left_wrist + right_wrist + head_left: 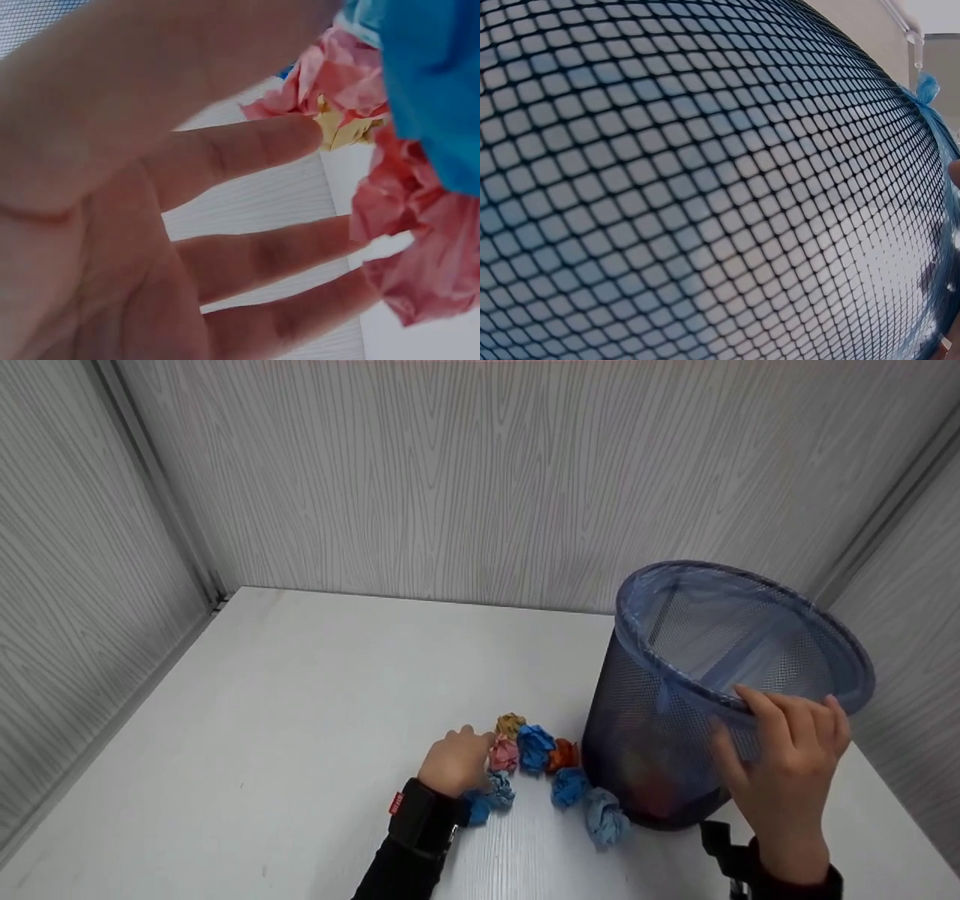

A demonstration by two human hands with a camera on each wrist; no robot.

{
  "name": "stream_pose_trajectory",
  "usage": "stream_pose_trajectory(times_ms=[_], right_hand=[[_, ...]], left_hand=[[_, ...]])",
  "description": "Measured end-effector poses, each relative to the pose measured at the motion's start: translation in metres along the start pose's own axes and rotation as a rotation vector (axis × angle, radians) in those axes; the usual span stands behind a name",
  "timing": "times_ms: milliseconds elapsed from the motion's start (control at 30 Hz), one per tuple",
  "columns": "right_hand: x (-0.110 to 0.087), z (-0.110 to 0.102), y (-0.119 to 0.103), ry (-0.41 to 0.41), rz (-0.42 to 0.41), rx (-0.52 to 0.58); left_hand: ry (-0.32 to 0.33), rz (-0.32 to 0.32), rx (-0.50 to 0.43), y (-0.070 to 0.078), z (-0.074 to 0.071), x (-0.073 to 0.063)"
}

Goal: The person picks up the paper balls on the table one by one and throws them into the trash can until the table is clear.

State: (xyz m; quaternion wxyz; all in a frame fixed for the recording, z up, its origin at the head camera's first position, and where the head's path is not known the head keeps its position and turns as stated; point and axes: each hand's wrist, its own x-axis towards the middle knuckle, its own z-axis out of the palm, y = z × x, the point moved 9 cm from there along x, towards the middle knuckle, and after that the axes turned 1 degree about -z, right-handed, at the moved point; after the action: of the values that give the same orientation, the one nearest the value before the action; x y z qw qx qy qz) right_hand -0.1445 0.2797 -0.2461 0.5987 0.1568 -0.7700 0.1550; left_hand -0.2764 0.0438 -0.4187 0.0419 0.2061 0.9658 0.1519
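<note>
My left hand (pixel 456 761) is low over the table beside a cluster of crumpled paper balls. In the left wrist view its fingers (pixel 255 255) are spread and fairly straight, with tips at two pink paper balls (pixel 420 225); one pink ball (pixel 504 754) shows in the head view. Around them lie yellow (pixel 511 725), blue (pixel 535 748), orange (pixel 562 755) and light blue (pixel 500 790) balls. My right hand (pixel 791 757) grips the near rim of a mesh wastebasket (pixel 637 712), fingers over the edge and thumb outside. The basket tilts, lined with a blue bag (pixel 742 652).
More paper balls, a blue one (pixel 569 787) and a pale blue one (pixel 606 817), lie close to the basket's base. Blurred coloured shapes show through the lower mesh. Grey wood-grain panels (pixel 420 480) enclose the white table (pixel 300 697) at the back and sides.
</note>
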Motion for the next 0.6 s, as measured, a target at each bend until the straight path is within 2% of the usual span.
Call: stream_pose_trajectory(times_ms=[133,267,500,600], right_hand=[[0.0011,-0.0016,0.0,0.012,0.001,0.0],[0.0009,-0.0039,0.0,0.028,0.005,-0.003],[0.0005,-0.0034,-0.001,0.031,0.008,-0.01],[0.0013,0.0002,-0.0011,0.03,0.007,-0.005]], left_hand=[[0.035,-0.022,0.0,-0.0036,-0.0061,-0.003],[0.014,-0.036,-0.016,-0.0066,-0.0042,-0.0032],[0.036,0.058,-0.045,-0.0016,-0.0038,-0.0041],[0.034,0.065,-0.05,-0.0047,-0.0039,-0.0042]])
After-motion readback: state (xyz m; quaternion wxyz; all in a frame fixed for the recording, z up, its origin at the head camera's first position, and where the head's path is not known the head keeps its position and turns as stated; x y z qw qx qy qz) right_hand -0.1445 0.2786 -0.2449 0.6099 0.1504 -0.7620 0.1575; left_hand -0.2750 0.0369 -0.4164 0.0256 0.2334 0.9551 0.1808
